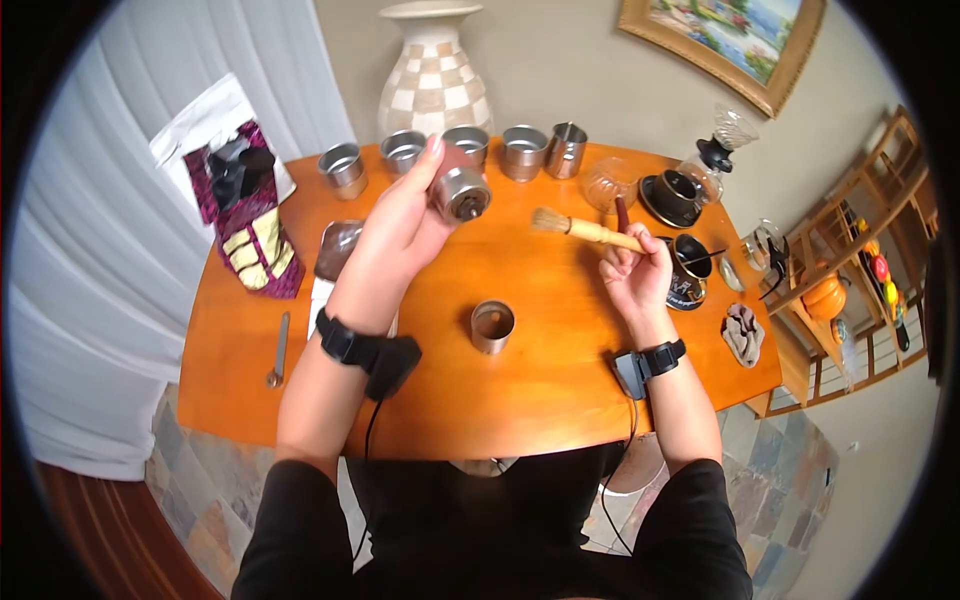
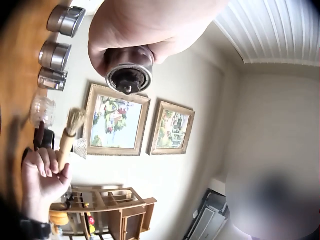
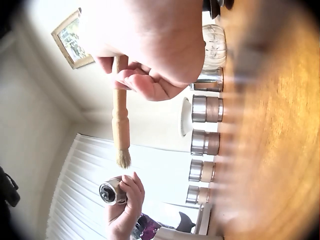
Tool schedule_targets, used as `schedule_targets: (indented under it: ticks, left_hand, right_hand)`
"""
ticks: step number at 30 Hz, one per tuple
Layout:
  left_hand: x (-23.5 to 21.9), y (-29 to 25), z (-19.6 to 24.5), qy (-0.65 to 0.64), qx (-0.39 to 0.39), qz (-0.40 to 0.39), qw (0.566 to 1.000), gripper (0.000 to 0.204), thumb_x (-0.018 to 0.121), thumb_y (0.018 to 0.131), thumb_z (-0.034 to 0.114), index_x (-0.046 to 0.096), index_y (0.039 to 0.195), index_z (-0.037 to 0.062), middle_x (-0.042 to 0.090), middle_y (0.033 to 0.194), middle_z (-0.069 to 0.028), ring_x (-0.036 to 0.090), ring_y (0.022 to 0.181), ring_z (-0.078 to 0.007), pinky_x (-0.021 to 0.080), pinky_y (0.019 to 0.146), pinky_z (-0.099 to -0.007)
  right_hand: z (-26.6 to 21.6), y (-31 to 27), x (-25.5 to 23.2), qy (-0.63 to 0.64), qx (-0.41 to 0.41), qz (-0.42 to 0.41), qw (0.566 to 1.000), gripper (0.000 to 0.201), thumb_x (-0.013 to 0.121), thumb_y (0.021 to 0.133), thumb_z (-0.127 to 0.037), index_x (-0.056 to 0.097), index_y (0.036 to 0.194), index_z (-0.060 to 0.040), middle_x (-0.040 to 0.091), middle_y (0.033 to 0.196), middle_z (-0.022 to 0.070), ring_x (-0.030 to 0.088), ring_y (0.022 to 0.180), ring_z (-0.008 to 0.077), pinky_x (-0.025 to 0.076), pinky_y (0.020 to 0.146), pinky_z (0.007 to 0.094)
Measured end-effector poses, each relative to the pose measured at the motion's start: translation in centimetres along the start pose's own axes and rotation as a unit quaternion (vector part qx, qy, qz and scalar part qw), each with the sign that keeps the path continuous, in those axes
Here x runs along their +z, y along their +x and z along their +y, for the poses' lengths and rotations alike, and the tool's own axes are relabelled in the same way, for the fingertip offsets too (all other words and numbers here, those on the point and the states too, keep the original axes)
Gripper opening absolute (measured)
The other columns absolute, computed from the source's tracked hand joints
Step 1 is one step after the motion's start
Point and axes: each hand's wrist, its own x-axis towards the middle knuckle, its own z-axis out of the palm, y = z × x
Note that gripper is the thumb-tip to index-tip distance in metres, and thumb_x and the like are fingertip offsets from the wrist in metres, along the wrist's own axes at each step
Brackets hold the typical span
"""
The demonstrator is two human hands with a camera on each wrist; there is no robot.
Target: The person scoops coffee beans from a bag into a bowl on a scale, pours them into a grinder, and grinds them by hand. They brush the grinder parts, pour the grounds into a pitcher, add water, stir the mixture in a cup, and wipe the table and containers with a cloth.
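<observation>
My left hand (image 1: 400, 220) holds a hand coffee grinder (image 1: 460, 190) up over the table, tilted so its metal end with the dark burr faces my head camera. In the left wrist view, fingers wrap around the grinder body (image 2: 131, 62). A wooden-handled brush (image 1: 590, 231) is pinched between the thumb and fingers of my right hand (image 1: 640, 275). Its bristles (image 3: 123, 158) point toward the grinder, with a gap between them in the head view. Below, between both forearms, a small metal cup (image 1: 492, 328) stands upright on the table (image 1: 540, 400).
Several metal canisters (image 1: 525, 152) and a metal pitcher (image 1: 567, 150) line the back edge. On the left stand a coffee bag (image 1: 255, 215) and a spoon (image 1: 281, 348). To the right are black cups (image 1: 688, 285), a glass dripper (image 1: 735, 125) and a crumpled cloth (image 1: 743, 335).
</observation>
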Motion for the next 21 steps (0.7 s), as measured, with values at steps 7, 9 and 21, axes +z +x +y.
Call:
schedule_targets:
  ticks: [7, 9, 21]
  left_hand:
    - [-1.6, 1.2, 0.2, 0.505, -0.014, -0.016, 0.863, 0.044, 0.073, 0.090, 0.038, 0.060, 0.102, -0.0020, 0.068, 0.085, -0.0073, 0.063, 0.066, -0.0136, 0.050, 0.059, -0.0293]
    - [-3.4, 2.8, -0.4, 0.601, -0.022, -0.016, 0.799, 0.048, 0.074, 0.088, 0.040, 0.059, 0.103, -0.0032, 0.068, 0.086, -0.0102, 0.064, 0.069, -0.0159, 0.052, 0.062, -0.0311]
    - [-4.3, 5.6, -3.0, 0.887, -0.140, -0.050, 0.437, 0.067, 0.069, 0.086, 0.049, 0.058, 0.122, -0.0060, 0.066, 0.116, -0.0277, 0.063, 0.112, -0.0396, 0.051, 0.092, -0.0435]
  right_hand:
    - [0.0, 0.3, -0.8, 0.031, 0.028, -0.087, 0.995, 0.016, 0.050, 0.092, -0.025, 0.056, 0.090, -0.0095, 0.046, 0.061, 0.0033, 0.039, 0.053, 0.0128, 0.034, 0.048, 0.0252]
    - [0.2, 0.1, -0.6, 0.037, 0.025, -0.083, 0.995, 0.016, 0.050, 0.092, -0.024, 0.055, 0.090, -0.0095, 0.046, 0.061, 0.0034, 0.039, 0.053, 0.0128, 0.034, 0.048, 0.0251]
    - [1.2, 0.1, -1.9, 0.124, 0.123, -0.136, 0.975, 0.017, 0.051, 0.091, -0.025, 0.051, 0.084, -0.0094, 0.042, 0.054, 0.0013, 0.036, 0.045, 0.0119, 0.030, 0.044, 0.0257]
